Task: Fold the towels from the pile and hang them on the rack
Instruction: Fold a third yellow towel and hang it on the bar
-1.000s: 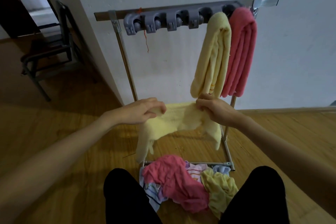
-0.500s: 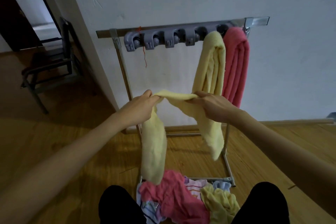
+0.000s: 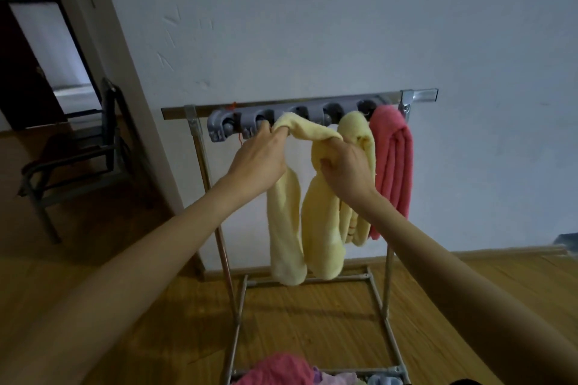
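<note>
Hiding two grey clips (image 3: 300,117): yellow towel (image 3: 316,197) gripped by both hands.

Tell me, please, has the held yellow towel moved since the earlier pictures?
Yes. The held yellow towel has risen from below the rack's grey clip bar to level with it.

A pale yellow towel (image 3: 316,197) hung doubled, its bunched middle raised right up against the grey clips of the metal rack (image 3: 300,109), both ends dangling side by side. Beside it on the rail hung a folded yellow towel (image 3: 359,134), then a folded pink towel (image 3: 392,166). The pile (image 3: 281,369) lay on the rack's base, pink uppermost.
</note>
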A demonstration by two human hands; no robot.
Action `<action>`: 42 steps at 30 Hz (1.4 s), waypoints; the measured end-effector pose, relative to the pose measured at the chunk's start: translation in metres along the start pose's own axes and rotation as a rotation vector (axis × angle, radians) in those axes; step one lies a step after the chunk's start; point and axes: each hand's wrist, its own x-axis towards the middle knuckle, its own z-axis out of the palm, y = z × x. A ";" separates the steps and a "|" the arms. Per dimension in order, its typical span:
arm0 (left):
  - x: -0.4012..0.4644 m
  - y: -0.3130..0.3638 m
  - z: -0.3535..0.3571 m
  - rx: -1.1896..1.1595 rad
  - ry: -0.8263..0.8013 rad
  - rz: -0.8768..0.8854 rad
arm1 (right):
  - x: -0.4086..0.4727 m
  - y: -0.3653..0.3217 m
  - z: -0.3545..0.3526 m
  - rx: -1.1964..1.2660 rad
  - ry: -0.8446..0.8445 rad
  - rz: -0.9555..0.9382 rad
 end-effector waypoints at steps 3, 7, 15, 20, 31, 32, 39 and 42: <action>0.020 -0.004 0.000 0.027 0.006 -0.001 | 0.012 0.002 0.004 -0.028 -0.005 0.075; 0.040 -0.009 0.002 0.046 0.006 0.015 | 0.026 -0.002 0.004 -0.057 0.040 0.095; 0.066 -0.003 0.016 0.045 0.006 0.027 | 0.044 -0.008 0.007 -0.301 0.051 0.220; 0.073 0.003 0.029 0.041 -0.011 0.016 | 0.048 0.008 0.018 -0.408 0.009 0.273; 0.082 0.008 0.065 0.032 0.006 0.044 | 0.048 0.037 0.039 -0.438 -0.003 0.294; 0.081 0.007 0.069 0.021 0.004 0.046 | 0.045 0.040 0.041 -0.439 -0.008 0.276; 0.070 0.004 0.088 0.017 -0.033 0.066 | 0.019 0.056 0.055 -0.528 -0.139 0.205; 0.063 0.002 0.092 0.077 -0.018 0.090 | 0.013 0.061 0.061 -0.538 -0.179 0.172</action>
